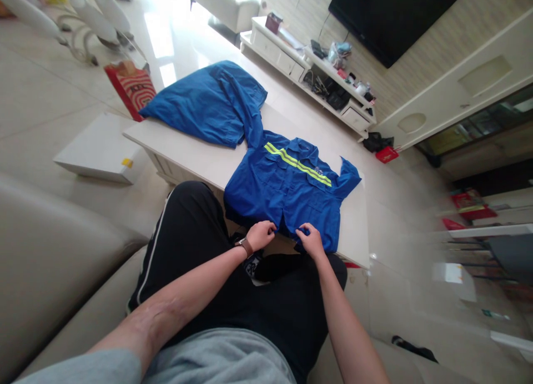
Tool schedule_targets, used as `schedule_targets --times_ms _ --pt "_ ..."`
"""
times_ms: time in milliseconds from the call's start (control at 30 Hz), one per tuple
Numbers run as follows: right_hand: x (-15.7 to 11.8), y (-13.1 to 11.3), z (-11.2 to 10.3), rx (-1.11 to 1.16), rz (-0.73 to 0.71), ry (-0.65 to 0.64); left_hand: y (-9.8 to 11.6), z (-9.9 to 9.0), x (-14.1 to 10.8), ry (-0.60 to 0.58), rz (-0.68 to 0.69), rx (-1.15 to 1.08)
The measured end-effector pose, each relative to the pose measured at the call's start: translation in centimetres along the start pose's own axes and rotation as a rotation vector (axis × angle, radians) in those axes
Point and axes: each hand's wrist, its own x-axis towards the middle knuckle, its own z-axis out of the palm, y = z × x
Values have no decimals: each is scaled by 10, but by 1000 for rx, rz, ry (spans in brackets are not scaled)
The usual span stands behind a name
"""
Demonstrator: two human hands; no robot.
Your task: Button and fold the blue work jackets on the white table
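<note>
1. Blue jacket (pixel 266 178); laid front up on the white table (pixel 355 228), collar away from the wearer, hem at the near table edge; yellow-green reflective band (pixel 298 163) across the chest; front parted at the hem, between the hands.
2. Left hand (pixel 261 235); brown-strapped watch (pixel 245 245) at the wrist; fingertips drawn together, pinching the hem beside the front opening.
3. Right hand (pixel 310 240); thumb and forefinger pinching the hem across the opening; remaining fingers curled.
4. Second blue cloth piece (pixel 200 104); duller in tone, spread over the table's far left end; a sleeve reaches the jacket's shoulder, though which garment owns it cannot be told for certain.
5. Beside the table; white box (pixel 95 145), red paper bag (pixel 131 90).
6. Step in hand, by judgement; bringing the two front edges into line at the hem.
7. Next move, by judgement; calls for an even pinch on both sides, edges level, cloth above kept flat.
</note>
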Motion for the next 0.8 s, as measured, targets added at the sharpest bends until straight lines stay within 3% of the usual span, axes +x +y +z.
schedule_targets --times_ms 100,167,300,400,500,600,800 --pt "-12 3 -4 -50 -44 -258 -1 3 -5 -77 7 89" --pt "-12 2 -1 -112 -76 -329 4 4 -5 -65 43 115" --pt "8 0 16 -225 -66 -179 8 -6 10 58 174 222" --pt "25 4 34 -379 86 -207 -4 -21 28 112 115 352" --pt "38 14 47 -445 195 -290 -24 -36 46 30 9 448" --pt "50 24 52 -478 209 -311 -36 -48 65 -93 -24 496" --pt "75 28 47 -439 221 -327 -31 -56 102 -228 -116 568"
